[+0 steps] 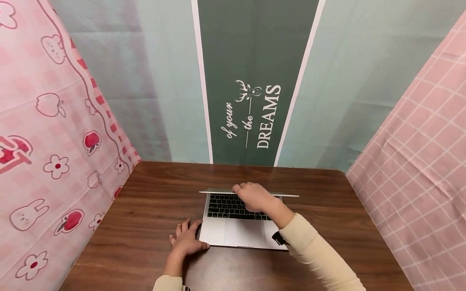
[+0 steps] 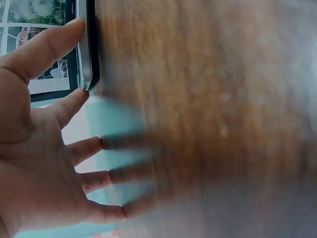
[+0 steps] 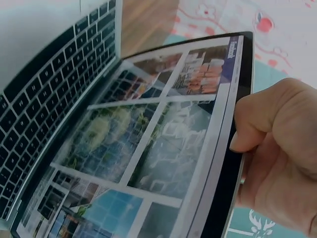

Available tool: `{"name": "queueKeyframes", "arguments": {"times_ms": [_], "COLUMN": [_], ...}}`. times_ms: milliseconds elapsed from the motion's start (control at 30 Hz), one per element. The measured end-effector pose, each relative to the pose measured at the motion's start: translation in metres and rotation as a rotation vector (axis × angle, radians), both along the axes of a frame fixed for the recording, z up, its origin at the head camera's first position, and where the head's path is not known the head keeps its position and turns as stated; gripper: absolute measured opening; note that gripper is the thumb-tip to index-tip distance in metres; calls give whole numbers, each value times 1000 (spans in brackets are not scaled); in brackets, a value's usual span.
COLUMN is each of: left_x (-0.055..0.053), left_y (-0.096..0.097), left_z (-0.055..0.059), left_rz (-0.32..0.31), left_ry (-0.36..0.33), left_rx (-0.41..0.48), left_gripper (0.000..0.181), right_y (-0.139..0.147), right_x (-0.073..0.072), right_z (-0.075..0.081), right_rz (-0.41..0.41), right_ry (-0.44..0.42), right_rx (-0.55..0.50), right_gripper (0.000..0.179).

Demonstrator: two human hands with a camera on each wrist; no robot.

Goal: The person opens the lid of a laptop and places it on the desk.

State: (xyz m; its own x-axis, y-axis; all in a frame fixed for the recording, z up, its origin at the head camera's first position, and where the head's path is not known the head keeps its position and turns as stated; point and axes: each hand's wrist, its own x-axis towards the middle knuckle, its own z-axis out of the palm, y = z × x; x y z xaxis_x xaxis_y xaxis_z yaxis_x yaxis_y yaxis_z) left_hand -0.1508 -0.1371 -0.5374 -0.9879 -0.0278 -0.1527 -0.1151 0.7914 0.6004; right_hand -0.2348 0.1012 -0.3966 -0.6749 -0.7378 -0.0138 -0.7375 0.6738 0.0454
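Observation:
A silver laptop [image 1: 214, 234] with black keys stands on the table, its lid [image 1: 287, 195] raised and seen nearly edge-on in the head view. My right hand [image 1: 255, 197] pinches the lid's top edge, thumb on the screen side and fingers behind. In the right wrist view the screen [image 3: 129, 134] is lit with several pictures, and the right hand [image 3: 282, 144] grips its black border. My left hand [image 1: 187, 238] rests at the laptop's front left corner with fingers spread. The left wrist view shows the left hand's thumb and index finger [image 2: 74, 106] at the laptop's edge [image 2: 85, 54].
The brown wooden table [image 1: 145, 202] extends around the laptop. Behind it hangs a green curtain [image 1: 251, 48] with white lettering. Pink patterned cloth [image 1: 32, 113] hangs on the left and pink checked cloth [image 1: 418, 141] on the right.

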Motion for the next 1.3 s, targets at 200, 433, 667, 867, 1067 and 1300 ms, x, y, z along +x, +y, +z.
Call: {"name": "queueKeyframes", "arguments": {"times_ms": [200, 433, 667, 867, 1067, 1300], "left_x": [0, -2, -2, 1, 2, 2], "left_y": [-1, 2, 3, 1, 0, 1], "left_z": [0, -1, -2, -4, -4, -3], "left_rz": [1, 3, 0, 7, 11, 12], "left_ry": [3, 7, 7, -17, -9, 6], "left_rx": [2, 3, 7, 1, 14, 33], "left_gripper": [85, 85, 85, 85, 85, 84], "right_y": [2, 5, 4, 4, 6, 7], "right_x": [-13, -22, -26, -32, -39, -45], "right_z": [9, 15, 22, 27, 27, 28], "right_rz": [-26, -82, -93, -98, -101, -114], "right_ry": [-104, -151, -16, 26, 132, 303], "right_rx": [-61, -101, -16, -39, -10, 45], "right_gripper": [46, 45, 44, 40, 39, 37]}}
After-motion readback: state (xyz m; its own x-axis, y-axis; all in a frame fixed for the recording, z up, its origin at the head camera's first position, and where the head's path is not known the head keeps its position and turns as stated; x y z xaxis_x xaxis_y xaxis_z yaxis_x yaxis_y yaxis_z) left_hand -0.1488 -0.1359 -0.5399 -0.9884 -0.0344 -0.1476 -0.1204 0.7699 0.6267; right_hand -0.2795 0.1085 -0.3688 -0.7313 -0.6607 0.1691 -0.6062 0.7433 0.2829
